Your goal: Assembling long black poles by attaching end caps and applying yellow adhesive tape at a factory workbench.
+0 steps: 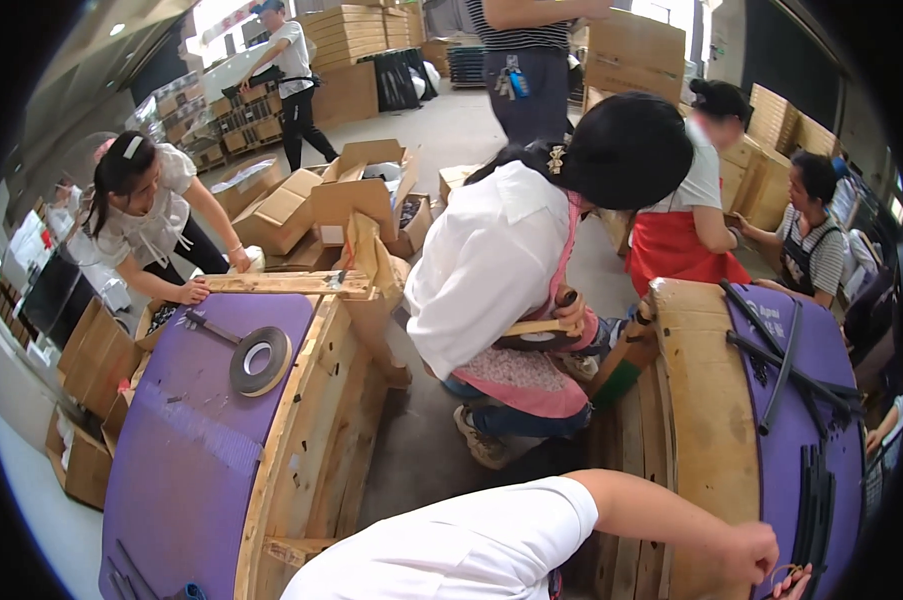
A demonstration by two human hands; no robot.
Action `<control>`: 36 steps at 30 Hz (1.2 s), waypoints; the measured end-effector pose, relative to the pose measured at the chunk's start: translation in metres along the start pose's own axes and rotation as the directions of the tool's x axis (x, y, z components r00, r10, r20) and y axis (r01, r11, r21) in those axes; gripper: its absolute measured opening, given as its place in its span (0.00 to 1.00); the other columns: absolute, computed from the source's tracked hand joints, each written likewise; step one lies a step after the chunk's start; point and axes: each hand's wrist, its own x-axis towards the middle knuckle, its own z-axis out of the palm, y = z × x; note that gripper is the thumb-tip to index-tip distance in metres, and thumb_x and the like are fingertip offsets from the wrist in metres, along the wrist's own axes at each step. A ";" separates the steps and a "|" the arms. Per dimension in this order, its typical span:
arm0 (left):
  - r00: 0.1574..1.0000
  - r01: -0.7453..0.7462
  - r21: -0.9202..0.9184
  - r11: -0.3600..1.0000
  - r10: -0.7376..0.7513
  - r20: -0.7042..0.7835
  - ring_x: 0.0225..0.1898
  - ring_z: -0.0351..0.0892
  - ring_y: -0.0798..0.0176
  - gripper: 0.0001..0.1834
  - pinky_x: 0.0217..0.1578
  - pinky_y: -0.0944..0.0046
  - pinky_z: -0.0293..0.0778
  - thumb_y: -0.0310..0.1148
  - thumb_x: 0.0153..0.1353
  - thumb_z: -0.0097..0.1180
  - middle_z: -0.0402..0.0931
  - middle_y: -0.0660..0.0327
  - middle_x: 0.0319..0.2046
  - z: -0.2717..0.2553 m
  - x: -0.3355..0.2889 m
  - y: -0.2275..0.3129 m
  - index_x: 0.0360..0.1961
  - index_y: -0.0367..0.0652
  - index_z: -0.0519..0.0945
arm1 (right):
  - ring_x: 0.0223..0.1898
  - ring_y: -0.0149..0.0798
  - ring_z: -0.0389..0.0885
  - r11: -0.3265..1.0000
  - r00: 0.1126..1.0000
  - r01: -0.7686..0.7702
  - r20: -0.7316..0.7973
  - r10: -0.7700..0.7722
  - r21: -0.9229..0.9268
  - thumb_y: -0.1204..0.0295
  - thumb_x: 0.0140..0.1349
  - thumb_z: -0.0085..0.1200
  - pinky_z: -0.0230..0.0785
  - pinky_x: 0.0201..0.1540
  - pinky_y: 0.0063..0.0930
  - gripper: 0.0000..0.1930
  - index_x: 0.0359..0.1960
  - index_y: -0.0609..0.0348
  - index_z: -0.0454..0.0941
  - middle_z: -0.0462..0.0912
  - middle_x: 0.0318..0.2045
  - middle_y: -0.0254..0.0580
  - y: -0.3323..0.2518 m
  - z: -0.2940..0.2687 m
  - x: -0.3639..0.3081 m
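Observation:
My left arm, in a white sleeve, reaches across to the lower right. My left hand (749, 552) is closed at the near end of the right bench, and whatever it may hold is hidden. Just beside it, my right hand (795, 583) shows only its fingers at the rim of the view, bent around a thin tan loop (783, 569) that looks like a rubber band. Next to both hands, several long black strips (814, 505) lie side by side on a purple mat (771, 480). Farther up the mat, more black tubes (783, 365) lie crossed over one another.
Left, another bench with a purple mat (186, 480) bears a roll of black tape (261, 361). Between the benches a person in a pink apron (531, 385) bends over, holding a dark-handled tool. Another person (151, 210) leans on the left bench. Open cardboard boxes (356, 205) stand behind.

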 end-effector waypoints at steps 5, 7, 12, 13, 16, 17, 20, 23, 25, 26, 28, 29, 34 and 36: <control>0.985 0.015 0.593 0.805 0.089 -0.145 0.24 0.73 0.51 0.04 0.24 0.55 0.68 0.30 0.36 0.53 0.72 0.56 0.19 -0.091 -0.020 -0.035 0.14 0.42 0.74 | 0.19 0.25 0.63 0.995 0.999 -0.040 0.008 0.041 -0.093 0.64 0.63 0.42 0.58 0.18 0.16 0.11 0.36 0.60 0.69 0.70 0.23 0.33 0.004 0.012 -0.004; 0.989 0.071 0.675 0.734 0.038 -0.146 0.24 0.72 0.51 0.05 0.24 0.54 0.68 0.30 0.37 0.52 0.71 0.56 0.19 -0.104 -0.027 -0.042 0.13 0.42 0.72 | 0.18 0.25 0.63 0.977 0.998 -0.057 -0.041 0.049 -0.204 0.63 0.63 0.40 0.57 0.17 0.16 0.12 0.35 0.59 0.69 0.70 0.23 0.32 0.006 0.014 -0.003; 0.912 -0.058 0.612 0.788 0.291 -0.288 0.22 0.71 0.52 0.06 0.22 0.54 0.66 0.32 0.37 0.53 0.68 0.59 0.18 -0.104 -0.035 -0.049 0.12 0.45 0.69 | 0.20 0.25 0.62 0.961 0.994 -0.110 -0.013 0.110 -0.255 0.59 0.62 0.42 0.58 0.19 0.16 0.14 0.38 0.56 0.68 0.67 0.22 0.30 0.011 0.020 -0.002; 0.910 -0.049 0.616 0.786 0.290 -0.298 0.22 0.71 0.52 0.06 0.22 0.54 0.66 0.32 0.37 0.53 0.68 0.59 0.18 -0.103 -0.036 -0.048 0.12 0.45 0.69 | 0.20 0.25 0.62 0.959 0.993 -0.114 -0.002 0.117 -0.259 0.59 0.62 0.42 0.58 0.19 0.16 0.14 0.38 0.56 0.68 0.67 0.22 0.30 0.013 0.022 -0.004; 0.867 -0.088 0.596 0.798 0.356 -0.349 0.21 0.69 0.53 0.10 0.21 0.55 0.65 0.30 0.37 0.54 0.65 0.59 0.17 -0.102 -0.038 -0.047 0.10 0.44 0.65 | 0.22 0.26 0.62 0.943 0.984 -0.141 0.064 0.168 -0.302 0.57 0.62 0.42 0.57 0.20 0.16 0.15 0.37 0.56 0.66 0.66 0.25 0.31 0.017 0.025 -0.004; 0.856 -0.090 0.608 0.789 0.373 -0.358 0.21 0.69 0.53 0.09 0.21 0.55 0.65 0.31 0.36 0.54 0.66 0.60 0.16 -0.103 -0.039 -0.049 0.10 0.44 0.66 | 0.22 0.26 0.62 0.937 0.981 -0.146 0.073 0.178 -0.316 0.57 0.62 0.42 0.57 0.20 0.16 0.15 0.37 0.56 0.66 0.66 0.25 0.31 0.020 0.028 -0.003; 0.833 -0.086 0.606 0.790 0.391 -0.392 0.21 0.70 0.53 0.08 0.20 0.56 0.66 0.31 0.34 0.54 0.67 0.60 0.15 -0.104 -0.042 -0.050 0.09 0.45 0.67 | 0.21 0.26 0.62 0.860 0.983 -0.108 0.077 0.168 -0.498 0.57 0.62 0.41 0.57 0.20 0.17 0.15 0.37 0.57 0.65 0.67 0.23 0.32 0.028 0.036 -0.008; 0.831 -0.105 0.595 0.797 0.399 -0.387 0.21 0.70 0.53 0.09 0.21 0.56 0.66 0.31 0.34 0.54 0.66 0.60 0.15 -0.101 -0.038 -0.054 0.08 0.45 0.66 | 0.20 0.26 0.62 0.789 0.992 -0.115 -0.036 0.117 -0.604 0.60 0.63 0.41 0.57 0.19 0.18 0.13 0.36 0.58 0.66 0.67 0.23 0.32 0.034 0.049 -0.015; 0.854 -0.112 0.610 0.784 0.390 -0.345 0.21 0.70 0.54 0.09 0.21 0.57 0.66 0.31 0.34 0.53 0.66 0.60 0.15 -0.092 -0.028 -0.052 0.08 0.45 0.65 | 0.17 0.26 0.62 0.752 0.996 -0.066 -0.084 0.014 -0.655 0.67 0.63 0.39 0.57 0.17 0.16 0.10 0.35 0.61 0.69 0.69 0.21 0.33 0.037 0.060 -0.023; 0.868 -0.106 0.625 0.773 0.379 -0.322 0.21 0.70 0.55 0.09 0.21 0.58 0.67 0.32 0.35 0.53 0.66 0.60 0.15 -0.093 -0.025 -0.051 0.08 0.45 0.66 | 0.16 0.26 0.62 0.726 0.993 -0.060 -0.116 -0.027 -0.685 0.69 0.63 0.39 0.57 0.16 0.15 0.10 0.35 0.62 0.69 0.69 0.20 0.33 0.039 0.065 -0.021; 0.836 -0.144 0.619 0.772 0.430 -0.341 0.21 0.71 0.56 0.09 0.22 0.58 0.68 0.32 0.37 0.51 0.67 0.60 0.15 -0.109 -0.037 -0.041 0.08 0.45 0.66 | 0.13 0.16 0.58 0.650 0.985 -0.142 -0.172 0.018 -0.747 0.66 0.61 0.44 0.47 0.12 0.09 0.07 0.34 0.54 0.72 0.65 0.17 0.24 0.057 0.015 0.013; 0.866 -0.131 0.634 0.762 0.400 -0.302 0.22 0.71 0.56 0.09 0.23 0.59 0.68 0.33 0.39 0.51 0.66 0.60 0.16 -0.113 -0.039 -0.042 0.10 0.45 0.67 | 0.10 0.16 0.56 0.745 0.988 -0.059 -0.146 -0.052 -0.665 0.67 0.60 0.45 0.45 0.10 0.11 0.05 0.28 0.51 0.70 0.63 0.14 0.22 0.065 0.038 -0.001; 0.910 -0.084 0.672 0.736 0.331 -0.248 0.23 0.71 0.57 0.05 0.24 0.61 0.69 0.30 0.44 0.52 0.67 0.60 0.18 -0.117 -0.044 -0.026 0.17 0.44 0.70 | 0.12 0.17 0.60 0.780 0.998 -0.003 -0.047 -0.034 -0.626 0.68 0.62 0.44 0.49 0.12 0.09 0.07 0.32 0.58 0.72 0.67 0.15 0.26 0.055 0.049 -0.014; 0.916 -0.103 0.663 0.741 0.331 -0.227 0.24 0.71 0.58 0.04 0.24 0.61 0.69 0.29 0.45 0.52 0.67 0.60 0.19 -0.116 -0.042 -0.026 0.19 0.44 0.71 | 0.12 0.17 0.61 0.779 0.999 -0.025 -0.031 0.006 -0.627 0.68 0.62 0.44 0.51 0.12 0.09 0.08 0.32 0.58 0.72 0.67 0.15 0.27 0.052 0.052 -0.019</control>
